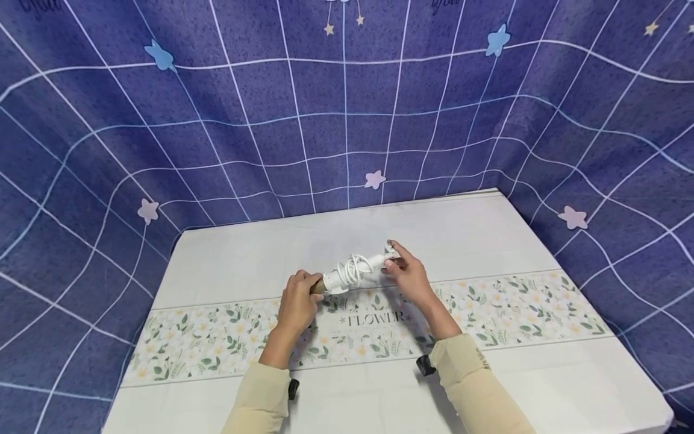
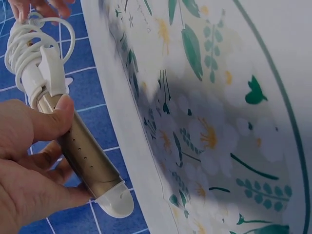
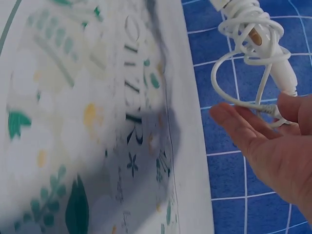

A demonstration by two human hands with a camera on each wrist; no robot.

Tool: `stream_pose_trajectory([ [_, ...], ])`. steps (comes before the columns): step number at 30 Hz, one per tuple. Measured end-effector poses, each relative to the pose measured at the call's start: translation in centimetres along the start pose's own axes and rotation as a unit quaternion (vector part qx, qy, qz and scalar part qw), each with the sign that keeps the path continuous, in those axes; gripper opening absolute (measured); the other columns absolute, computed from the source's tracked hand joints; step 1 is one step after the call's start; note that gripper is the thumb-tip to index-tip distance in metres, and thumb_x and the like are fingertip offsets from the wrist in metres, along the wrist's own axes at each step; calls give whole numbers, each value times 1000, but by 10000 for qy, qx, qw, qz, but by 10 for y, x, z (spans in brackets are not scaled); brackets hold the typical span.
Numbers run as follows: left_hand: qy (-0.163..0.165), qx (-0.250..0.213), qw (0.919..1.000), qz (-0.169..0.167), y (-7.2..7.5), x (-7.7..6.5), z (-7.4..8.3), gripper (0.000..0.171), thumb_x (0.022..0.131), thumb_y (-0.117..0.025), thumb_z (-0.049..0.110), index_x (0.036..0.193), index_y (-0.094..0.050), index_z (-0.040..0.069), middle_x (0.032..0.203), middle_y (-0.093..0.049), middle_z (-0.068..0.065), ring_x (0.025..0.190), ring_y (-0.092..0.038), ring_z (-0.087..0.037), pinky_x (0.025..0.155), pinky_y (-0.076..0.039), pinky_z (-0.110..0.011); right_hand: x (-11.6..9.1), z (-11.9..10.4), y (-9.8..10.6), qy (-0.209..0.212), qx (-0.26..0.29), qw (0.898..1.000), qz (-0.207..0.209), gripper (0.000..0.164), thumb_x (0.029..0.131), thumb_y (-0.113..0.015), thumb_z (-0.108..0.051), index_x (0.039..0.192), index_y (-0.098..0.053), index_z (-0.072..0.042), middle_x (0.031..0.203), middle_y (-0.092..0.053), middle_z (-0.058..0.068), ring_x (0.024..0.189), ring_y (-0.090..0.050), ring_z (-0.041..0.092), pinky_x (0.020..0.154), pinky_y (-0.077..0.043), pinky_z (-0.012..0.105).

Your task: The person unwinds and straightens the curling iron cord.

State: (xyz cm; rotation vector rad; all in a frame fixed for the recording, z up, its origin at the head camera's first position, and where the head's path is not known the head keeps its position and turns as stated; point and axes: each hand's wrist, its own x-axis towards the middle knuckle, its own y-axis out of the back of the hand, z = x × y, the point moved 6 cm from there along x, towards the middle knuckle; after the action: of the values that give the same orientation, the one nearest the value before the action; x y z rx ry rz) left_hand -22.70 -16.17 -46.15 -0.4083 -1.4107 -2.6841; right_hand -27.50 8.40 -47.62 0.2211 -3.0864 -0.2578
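A white-handled curling iron (image 1: 374, 263) is held up over the table between both hands. My left hand (image 1: 297, 303) grips its bronze barrel (image 2: 90, 153), thumb on top and fingers beneath; a rounded white tip (image 2: 117, 200) sticks out past them. White cord (image 3: 214, 80) is wound in several loops around the handle. At the handle's far end, my right hand (image 1: 413, 281) pinches the cord where it leaves the iron, the thumb partly covering that spot. The other fingers of that hand (image 3: 273, 156) extend below the cord.
Beneath the hands lies a white table cover (image 1: 255, 256) with a flowered band (image 1: 217, 343) lettered FLOWER. A blue grid-patterned curtain (image 1: 320, 138) with stars hangs behind and on both sides. Black wrist straps (image 1: 425, 364) show at the beige sleeves (image 1: 477, 386).
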Motion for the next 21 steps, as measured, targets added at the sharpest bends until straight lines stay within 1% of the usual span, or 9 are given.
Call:
stream_pose_trajectory([
  [4, 32, -132, 9999, -69, 0, -2, 2, 43, 78, -76, 1, 120, -67, 6, 105, -61, -9, 95, -56, -27, 79, -51, -43, 0, 2, -2, -172, 885, 9959, -106, 54, 100, -50, -10, 150, -34, -20, 118, -60, 27, 109, -60, 42, 91, -52, 46],
  [8, 36, -177, 9998, -37, 0, -2, 3, 43, 78, -76, 1, 120, -67, 5, 105, -62, -9, 95, -56, -27, 80, -51, -43, -1, 3, -3, -278, 1381, 9899, -140, 52, 100, -50, -10, 149, -35, -18, 112, -60, 32, 102, -63, 42, 89, -53, 46],
  [11, 24, -217, 9998, 19, 0, -1, 4, 43, 77, -77, 0, 119, -67, 4, 103, -62, -9, 93, -56, -27, 80, -51, -43, -1, 4, -4, -326, 1524, 9876, -159, 53, 100, -51, -10, 150, -35, -16, 104, -60, 33, 93, -66, 40, 86, -54, 47],
  [15, 84, -242, 9997, 54, -1, -1, 4, 44, 77, -77, 0, 119, -67, 4, 103, -62, -9, 93, -56, -27, 82, -51, -42, -3, 5, -5, -380, 1480, 9881, -186, 59, 98, -54, -6, 151, -30, -15, 92, -62, 26, 83, -68, 33, 82, -56, 46],
  [18, 137, -267, 9995, 38, -2, -1, 4, 45, 77, -77, -1, 120, -66, 4, 102, -62, -9, 94, -57, -27, 84, -51, -42, -3, 5, -7, -313, 1414, 9890, -311, 65, 97, -56, -4, 152, -26, -17, 87, -62, 21, 80, -68, 32, 77, -57, 44],
  [19, 157, -295, 9994, 29, -3, -1, 3, 45, 77, -77, -1, 120, -66, 4, 102, -62, -9, 94, -57, -27, 84, -51, -42, -4, 3, -7, -306, 1418, 9888, -363, 66, 96, -57, -3, 153, -25, -17, 87, -62, 22, 81, -68, 34, 77, -57, 46],
  [21, 230, -346, 9991, 3, -4, -1, 3, 45, 78, -76, -1, 121, -66, 4, 102, -61, -9, 94, -57, -26, 84, -51, -42, -4, 3, -9, -249, 1380, 9892, -433, 68, 96, -57, -3, 153, -24, -20, 85, -62, 20, 79, -68, 32, 76, -57, 46],
])
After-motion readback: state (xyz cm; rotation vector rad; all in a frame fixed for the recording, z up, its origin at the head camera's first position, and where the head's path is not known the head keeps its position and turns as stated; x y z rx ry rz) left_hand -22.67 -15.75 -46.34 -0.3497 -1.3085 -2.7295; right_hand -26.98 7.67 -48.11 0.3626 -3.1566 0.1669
